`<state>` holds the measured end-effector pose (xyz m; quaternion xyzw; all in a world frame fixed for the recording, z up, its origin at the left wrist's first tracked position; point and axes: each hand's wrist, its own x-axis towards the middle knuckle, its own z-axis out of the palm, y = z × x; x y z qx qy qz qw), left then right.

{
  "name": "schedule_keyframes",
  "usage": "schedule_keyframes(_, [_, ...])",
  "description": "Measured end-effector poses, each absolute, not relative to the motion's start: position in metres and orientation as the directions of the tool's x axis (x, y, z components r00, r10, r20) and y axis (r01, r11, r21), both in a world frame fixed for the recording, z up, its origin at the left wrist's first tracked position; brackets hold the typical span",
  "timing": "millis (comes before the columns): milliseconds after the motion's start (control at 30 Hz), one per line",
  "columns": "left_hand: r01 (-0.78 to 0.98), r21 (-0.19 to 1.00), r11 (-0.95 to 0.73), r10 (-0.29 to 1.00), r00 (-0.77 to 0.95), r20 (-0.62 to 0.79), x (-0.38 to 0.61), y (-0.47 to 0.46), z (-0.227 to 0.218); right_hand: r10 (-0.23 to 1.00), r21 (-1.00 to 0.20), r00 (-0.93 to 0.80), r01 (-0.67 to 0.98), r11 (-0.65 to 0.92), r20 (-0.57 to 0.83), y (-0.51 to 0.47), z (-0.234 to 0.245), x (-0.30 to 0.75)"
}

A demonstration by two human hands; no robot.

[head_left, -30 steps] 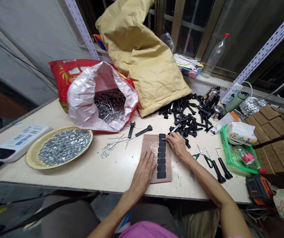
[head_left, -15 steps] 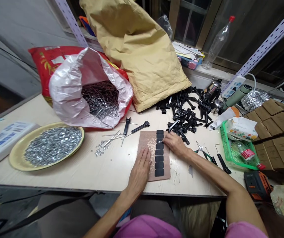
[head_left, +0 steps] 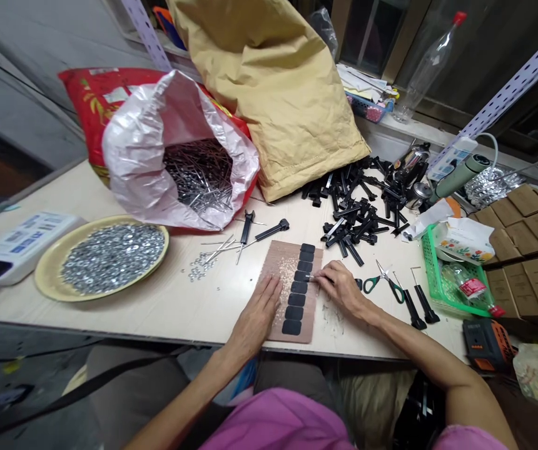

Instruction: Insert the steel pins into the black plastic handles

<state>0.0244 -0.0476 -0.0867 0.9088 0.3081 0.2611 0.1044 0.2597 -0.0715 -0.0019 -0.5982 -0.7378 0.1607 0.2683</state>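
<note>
My left hand point(head_left: 260, 306) lies flat, fingers stretched out, on the left side of a brown cardboard piece point(head_left: 276, 250). Down the right side of the cardboard runs a column of black rounded patches point(head_left: 292, 312), with tiny pale specks point(head_left: 288, 272) scattered beside it. My right hand point(head_left: 341, 286) is closed in a pinch at the cardboard's right edge. From its fingertips a thin, shiny, metal-looking piece points left onto one of the patches; its exact kind is too small to tell. Just right of this hand are scissors point(head_left: 384, 284) with dark green handles.
A yellow dish point(head_left: 46, 275) of small metal rings stands left, below an open sack point(head_left: 132, 156) of metal rods. Several black plastic parts point(head_left: 358, 225) are heaped behind the cardboard. Further right are two black-handled tools point(head_left: 425, 303), a green basket point(head_left: 431, 275) and stacked boxes point(head_left: 517, 287).
My right hand has shifted down along the column, and a thin shiny piece now shows at its fingertips. The left hand stays flat on the cardboard. The camera view has tilted slightly.
</note>
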Motion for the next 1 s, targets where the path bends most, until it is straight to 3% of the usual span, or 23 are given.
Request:
schedule_keyframes(267, [0.492,0.343,-0.800,0.600,0.670,0.437,0.017,-0.061,-0.091,0.969,-0.388,-0.114,0.901,0.194,0.220,-0.069,-0.015,0.248])
schedule_keyframes(433, [0.495,0.351,-0.795,0.606,0.675,0.420,0.018,-0.059,-0.092,0.857,-0.329,-0.460,0.793,0.514,0.230,-0.115,-0.023,0.218])
schedule_keyframes(500, [0.501,0.349,-0.792,0.609,0.682,0.405,0.018,-0.059,-0.092,0.876,-0.339,-0.429,0.808,0.482,0.222,-0.103,-0.019,0.220])
schedule_keyframes(600, [0.507,0.336,-0.794,0.608,0.682,0.407,0.018,-0.059,-0.093,0.962,-0.352,-0.173,0.905,0.240,0.210,-0.067,-0.010,0.231])
schedule_keyframes(633, [0.506,0.333,-0.796,0.606,0.681,0.411,0.018,-0.059,-0.094,0.966,-0.351,-0.172,0.907,0.232,0.194,-0.060,-0.009,0.233])
schedule_keyframes(800, [0.508,0.334,-0.794,0.608,0.679,0.412,0.019,-0.059,-0.095,0.902,-0.305,-0.401,0.849,0.432,0.163,-0.089,-0.019,0.222])
schedule_keyframes(1000, [0.520,0.339,-0.784,0.619,0.689,0.377,0.017,-0.058,-0.089,0.907,-0.300,-0.390,0.856,0.420,0.160,-0.103,-0.017,0.214])
